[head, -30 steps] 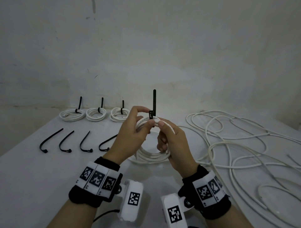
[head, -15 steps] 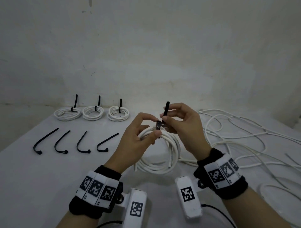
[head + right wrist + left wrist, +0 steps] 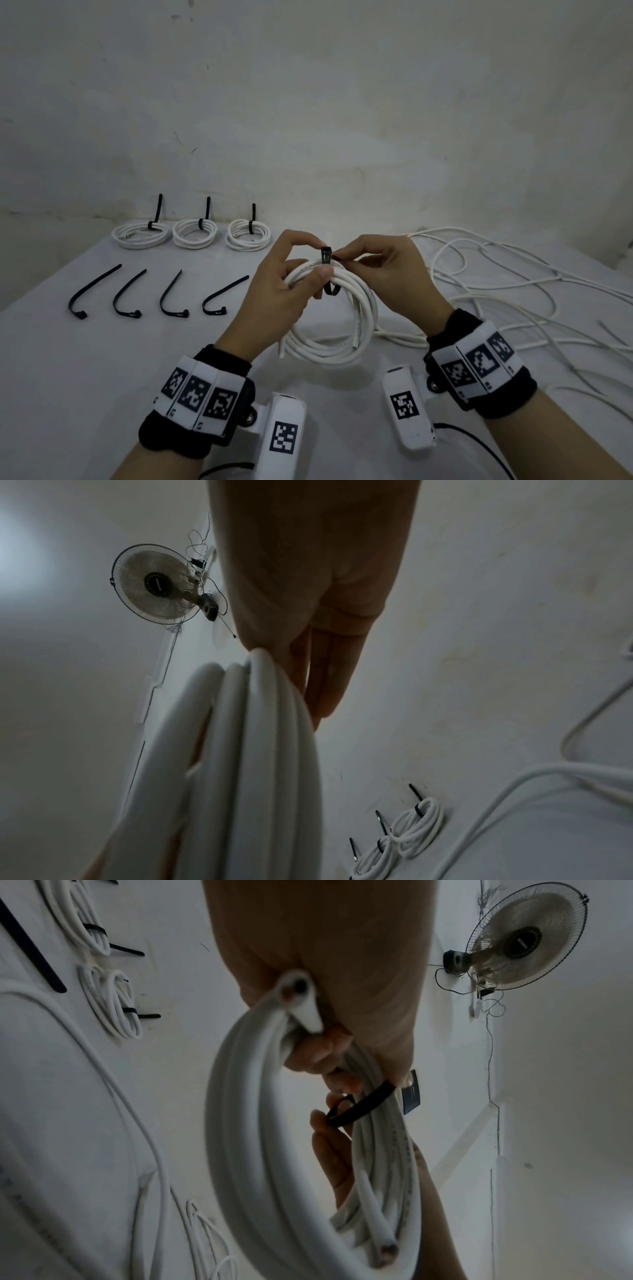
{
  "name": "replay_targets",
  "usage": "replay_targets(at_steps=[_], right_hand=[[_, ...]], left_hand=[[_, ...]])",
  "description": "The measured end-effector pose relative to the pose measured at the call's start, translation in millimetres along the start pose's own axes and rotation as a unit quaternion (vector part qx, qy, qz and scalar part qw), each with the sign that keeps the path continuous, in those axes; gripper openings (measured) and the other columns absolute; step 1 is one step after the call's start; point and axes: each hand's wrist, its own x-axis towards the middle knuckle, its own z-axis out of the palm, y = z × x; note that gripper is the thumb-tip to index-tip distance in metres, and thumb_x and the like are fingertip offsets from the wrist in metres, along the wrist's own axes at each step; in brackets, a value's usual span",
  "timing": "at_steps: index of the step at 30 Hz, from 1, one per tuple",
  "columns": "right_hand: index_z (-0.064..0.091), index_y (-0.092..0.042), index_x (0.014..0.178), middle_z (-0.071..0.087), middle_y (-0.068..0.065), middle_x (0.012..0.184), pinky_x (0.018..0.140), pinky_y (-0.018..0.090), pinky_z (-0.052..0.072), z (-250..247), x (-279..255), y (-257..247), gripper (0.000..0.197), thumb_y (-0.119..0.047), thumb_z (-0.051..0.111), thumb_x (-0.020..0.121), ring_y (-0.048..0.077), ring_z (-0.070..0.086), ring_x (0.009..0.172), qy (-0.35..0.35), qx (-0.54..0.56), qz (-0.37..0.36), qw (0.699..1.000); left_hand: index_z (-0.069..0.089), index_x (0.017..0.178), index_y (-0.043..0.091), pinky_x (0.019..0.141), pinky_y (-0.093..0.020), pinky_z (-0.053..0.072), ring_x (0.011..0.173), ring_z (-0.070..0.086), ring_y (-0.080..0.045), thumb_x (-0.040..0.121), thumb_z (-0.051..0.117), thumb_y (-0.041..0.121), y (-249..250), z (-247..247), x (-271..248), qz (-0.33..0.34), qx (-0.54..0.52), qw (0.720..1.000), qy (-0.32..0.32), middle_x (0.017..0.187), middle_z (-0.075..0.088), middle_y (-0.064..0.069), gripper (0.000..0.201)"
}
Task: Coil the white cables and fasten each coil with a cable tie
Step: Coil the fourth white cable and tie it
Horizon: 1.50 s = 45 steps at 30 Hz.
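Our left hand (image 3: 281,294) gripped the white coil (image 3: 342,329) at its top; right hand (image 3: 387,274) pinched the black cable tie (image 3: 327,270) w/ thumb & forefinger.

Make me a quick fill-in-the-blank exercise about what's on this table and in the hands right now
1. ____ finished coils lie in a row by the wall.
2. ____ loose cable ties lie on the table.
3. The left hand holds a ____ cable coil.
4. The right hand pinches the ____ cable tie wrapped round that coil.

Missing words: three; four; white; black
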Motion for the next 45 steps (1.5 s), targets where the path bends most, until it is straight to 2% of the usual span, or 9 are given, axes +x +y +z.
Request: replay_targets(at_steps=[11,17,23,28,31,34,37,40,45], right_hand=[[0.073,-0.016,0.078,0.072,-0.007,0.070,0.060,0.022,0.054,1.2,0.3,7.2,0.019,0.003,0.070,0.079,0.021,0.071,0.066,-0.006,0.009,-0.002,1.000],[0.073,-0.004,0.084,0.073,0.000,0.071,0.061,0.021,0.053,1.1,2.1,9.0,0.016,0.010,0.065,0.080,0.018,0.070,0.063,-0.009,0.011,-0.028,0.999],[0.073,-0.001,0.085,0.072,0.009,0.074,0.058,0.023,0.052,3.0,5.7,7.6,0.009,0.004,0.067,0.081,0.020,0.070,0.062,-0.001,0.020,-0.025,0.999],[0.073,-0.010,0.083,0.072,0.000,0.073,0.062,0.021,0.052,0.9,3.1,10.1,0.018,0.006,0.066,0.081,0.015,0.071,0.066,-0.009,0.012,-0.033,0.999],[0.072,-0.009,0.085,0.073,0.002,0.075,0.065,0.023,0.053,0.3,2.3,10.9,0.020,0.009,0.065,0.081,0.015,0.071,0.070,-0.016,-0.002,-0.043,0.999],[0.059,-0.015,0.087,0.073,0.004,0.072,0.071,0.026,0.055,0.7,3.0,8.2,0.027,0.011,0.064,0.080,0.017,0.071,0.073,-0.019,-0.005,-0.014,1.000],[0.049,-0.015,0.089,0.073,0.005,0.074,0.073,0.029,0.056,-2.3,4.5,1.0,0.028,0.008,0.064,0.081,0.016,0.071,0.075,-0.042,-0.036,-0.013,0.998],[0.055,-0.009,0.089,0.070,0.002,0.082,0.071,0.024,0.054,-4.5,4.5,-8.0,0.017,0.007,0.058,0.083,0.013,0.069,0.080,-0.082,-0.080,-0.046,0.992],[0.063,-0.012,0.086,0.064,-0.002,0.086,0.066,0.029,0.057,-1.6,7.5,-14.5,0.009,-0.011,0.071,0.082,0.012,0.064,0.080,-0.044,-0.129,-0.075,0.988]], left_hand=[[0.054,0.097,0.031,0.040,-0.021,0.034,0.041,0.038,-0.010,0.076,0.062,0.039,-0.3,0.7,-0.6,-0.021,0.012,1.000,-0.003,0.055,0.058,-0.002,0.023],[0.053,0.097,0.027,0.042,-0.017,0.034,0.040,0.039,-0.006,0.087,0.062,0.023,-4.3,2.5,0.5,-0.027,0.033,0.999,-0.008,0.053,0.058,0.002,0.013],[0.049,0.104,0.029,0.046,-0.009,0.035,0.041,0.048,-0.001,0.083,0.061,0.028,3.1,7.2,-3.1,0.009,0.026,1.000,0.012,0.056,0.060,-0.002,0.025],[0.055,0.097,0.024,0.046,-0.007,0.035,0.042,0.048,-0.001,0.084,0.062,0.024,0.5,7.4,-1.8,0.010,0.039,0.999,0.023,0.053,0.059,0.005,0.015],[0.057,0.095,0.023,0.045,-0.010,0.035,0.041,0.045,-0.002,0.084,0.064,0.021,-2.7,7.7,-1.2,-0.002,0.039,0.999,0.026,0.051,0.056,0.004,0.012],[0.056,0.092,0.021,0.043,-0.010,0.034,0.039,0.043,-0.003,0.085,0.065,0.018,-4.0,8.0,-1.9,-0.027,0.029,0.999,0.006,0.050,0.056,0.003,0.012],[0.055,0.090,0.022,0.043,-0.011,0.035,0.039,0.043,-0.003,0.083,0.066,0.022,-2.1,7.5,-2.4,-0.034,0.024,0.999,0.007,0.049,0.058,0.004,0.013],[0.056,0.087,0.026,0.043,-0.013,0.035,0.041,0.044,-0.003,0.072,0.065,0.039,1.4,5.1,-1.7,-0.031,0.020,0.999,0.024,0.051,0.058,0.002,0.022],[0.060,0.093,0.024,0.043,-0.012,0.035,0.041,0.045,-0.002,0.074,0.067,0.035,1.8,2.2,-1.1,-0.033,0.043,0.998,0.019,0.051,0.060,0.003,0.023]])
